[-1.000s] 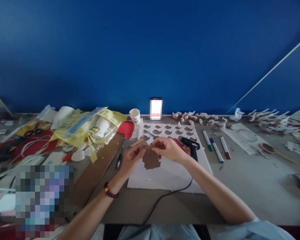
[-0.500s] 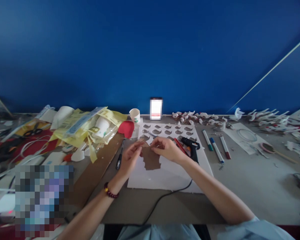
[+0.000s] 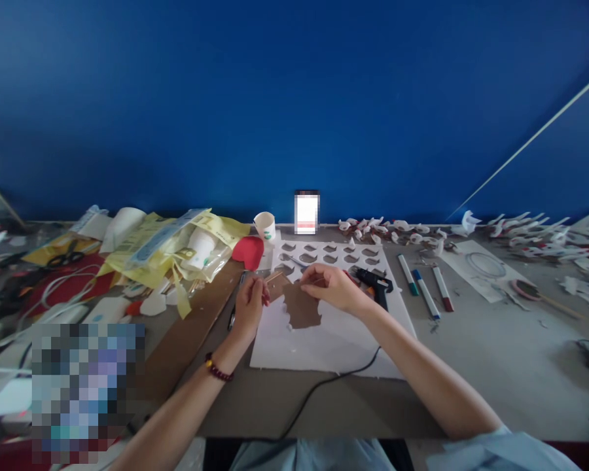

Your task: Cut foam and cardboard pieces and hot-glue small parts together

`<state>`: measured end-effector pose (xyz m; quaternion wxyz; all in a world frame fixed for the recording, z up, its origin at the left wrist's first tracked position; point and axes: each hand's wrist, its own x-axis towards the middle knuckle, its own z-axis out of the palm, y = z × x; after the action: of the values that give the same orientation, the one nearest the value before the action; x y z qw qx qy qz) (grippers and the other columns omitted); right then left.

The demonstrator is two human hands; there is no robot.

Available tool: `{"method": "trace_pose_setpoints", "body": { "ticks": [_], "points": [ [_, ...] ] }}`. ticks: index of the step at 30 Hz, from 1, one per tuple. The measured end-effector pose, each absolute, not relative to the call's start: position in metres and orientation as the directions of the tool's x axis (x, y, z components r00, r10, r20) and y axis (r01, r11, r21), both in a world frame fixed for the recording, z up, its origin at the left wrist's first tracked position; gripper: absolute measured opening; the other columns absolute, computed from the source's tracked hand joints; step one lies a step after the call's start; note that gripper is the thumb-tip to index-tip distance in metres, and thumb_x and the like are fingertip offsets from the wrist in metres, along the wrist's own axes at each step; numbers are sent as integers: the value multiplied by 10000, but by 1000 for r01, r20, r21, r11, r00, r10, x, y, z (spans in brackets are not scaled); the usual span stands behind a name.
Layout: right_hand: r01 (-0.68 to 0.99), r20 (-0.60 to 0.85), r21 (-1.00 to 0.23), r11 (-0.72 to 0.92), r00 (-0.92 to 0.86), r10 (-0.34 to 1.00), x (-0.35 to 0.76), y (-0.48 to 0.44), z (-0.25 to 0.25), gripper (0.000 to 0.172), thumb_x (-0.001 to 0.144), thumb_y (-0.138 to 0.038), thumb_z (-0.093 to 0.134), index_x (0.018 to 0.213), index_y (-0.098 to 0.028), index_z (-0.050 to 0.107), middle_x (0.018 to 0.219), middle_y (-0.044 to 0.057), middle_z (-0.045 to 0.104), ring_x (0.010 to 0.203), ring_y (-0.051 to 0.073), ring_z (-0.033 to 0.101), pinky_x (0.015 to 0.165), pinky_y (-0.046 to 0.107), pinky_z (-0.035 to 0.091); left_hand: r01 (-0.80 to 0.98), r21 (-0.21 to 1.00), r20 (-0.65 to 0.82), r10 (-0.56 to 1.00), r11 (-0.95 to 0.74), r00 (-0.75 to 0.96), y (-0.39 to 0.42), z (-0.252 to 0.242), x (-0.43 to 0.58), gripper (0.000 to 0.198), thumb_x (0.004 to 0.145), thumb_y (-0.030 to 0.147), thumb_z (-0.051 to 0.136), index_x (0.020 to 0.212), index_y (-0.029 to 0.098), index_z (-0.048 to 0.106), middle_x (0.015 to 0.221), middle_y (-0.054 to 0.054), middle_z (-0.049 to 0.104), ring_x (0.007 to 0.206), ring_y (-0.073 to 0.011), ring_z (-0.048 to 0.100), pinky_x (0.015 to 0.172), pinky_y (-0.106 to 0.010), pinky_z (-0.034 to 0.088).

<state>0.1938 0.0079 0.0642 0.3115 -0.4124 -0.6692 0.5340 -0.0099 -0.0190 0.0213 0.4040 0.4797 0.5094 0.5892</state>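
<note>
The left hand (image 3: 249, 302) is curled with fingertips pinched together at the left edge of a jagged brown cardboard piece (image 3: 302, 306); whether it grips the cardboard itself or a thin tan stick (image 3: 273, 277) lying just above its fingers is too small to make out. The right hand (image 3: 330, 288) arches over the upper right corner of the same brown piece, fingers bent and closed down on its edge, and its palm hides that corner. The brown piece lies between the two hands on a white foam sheet (image 3: 324, 343) with rows of leaf-shaped cut-outs on its far half.

Just right of the right hand a black hot-glue gun (image 3: 374, 285) rests on the sheet; its black cord (image 3: 324, 387) trails toward the person and passes under the right forearm. Further right lie three white markers (image 3: 425, 282) with green, blue and red caps. Beyond the hands stand a white paper cup (image 3: 266, 226) and a blurred upright screen (image 3: 306, 212) against the blue wall. Beyond the left hand, a red rounded shape (image 3: 248, 252) is partly covered by crumpled yellow plastic bags (image 3: 177, 252). A black pen (image 3: 233, 317) is half hidden by the left hand. The grey counter (image 3: 495, 353) is cut off at both sides, and a pixelated block covers its near left corner.
</note>
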Motion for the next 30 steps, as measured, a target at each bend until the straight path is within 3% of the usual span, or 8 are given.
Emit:
{"method": "trace_pose_setpoints", "body": {
  "ticks": [10, 13, 16, 20, 23, 30],
  "points": [
    [266, -25, -957, 117, -478, 878, 195, 6, 71, 150, 793, -317, 622, 871, -190, 605, 779, 25, 640, 696, 146, 611, 549, 254, 499, 85, 993, 98, 968, -81, -232, -16, 12, -18, 474, 881, 476, 477, 506, 185, 465, 454, 19, 482, 453, -101, 475, 486, -227, 388],
    [262, -19, -957, 125, -486, 874, 195, 5, 73, 139, 795, -306, 622, 873, -192, 607, 784, 25, 641, 700, 144, 610, 552, 252, 502, 126, 984, 159, 951, -130, -266, -12, 10, -21, 293, 788, 463, 620, 799, 170, 636, 717, -26, 652, 622, -129, 592, 575, -234, 460],
    [248, -17, -961, 120, -490, 872, 194, 6, 72, 130, 798, -302, 620, 865, -191, 606, 762, 20, 636, 680, 140, 607, 541, 247, 501, 102, 979, 198, 950, -178, -240, -10, 11, -21, 491, 723, 429, 698, 1145, 201, 590, 1054, -78, 667, 872, -177, 645, 719, -273, 511],
    [224, -12, -968, 111, -486, 874, 191, 5, 66, 99, 797, -277, 616, 829, -187, 591, 717, 7, 617, 636, 126, 598, 518, 233, 500, 42, 979, 199, 980, -200, 23, -18, 16, -15, 359, 840, 441, 570, 1073, 179, 651, 1036, -95, 683, 898, -188, 647, 726, -275, 523],
    [198, -13, -975, 99, -496, 868, 188, 3, 63, 86, 786, -254, 621, 824, -190, 579, 731, 2, 609, 637, 123, 595, 504, 227, 508, 71, 967, 230, 960, -244, 163, -26, 18, -12, 321, 816, 383, 628, 1063, 181, 669, 1069, -97, 689, 927, -199, 645, 737, -269, 525],
    [111, -16, -993, 51, -535, 845, 183, 2, 57, 124, 768, -241, 643, 860, -195, 574, 778, 1, 615, 681, 131, 619, 526, 235, 538, 52, 979, 191, 977, -196, 90, -28, 16, -8, 257, 793, 347, 661, 975, 173, 714, 958, -94, 729, 861, -204, 675, 695, -252, 526]
  ]
}}
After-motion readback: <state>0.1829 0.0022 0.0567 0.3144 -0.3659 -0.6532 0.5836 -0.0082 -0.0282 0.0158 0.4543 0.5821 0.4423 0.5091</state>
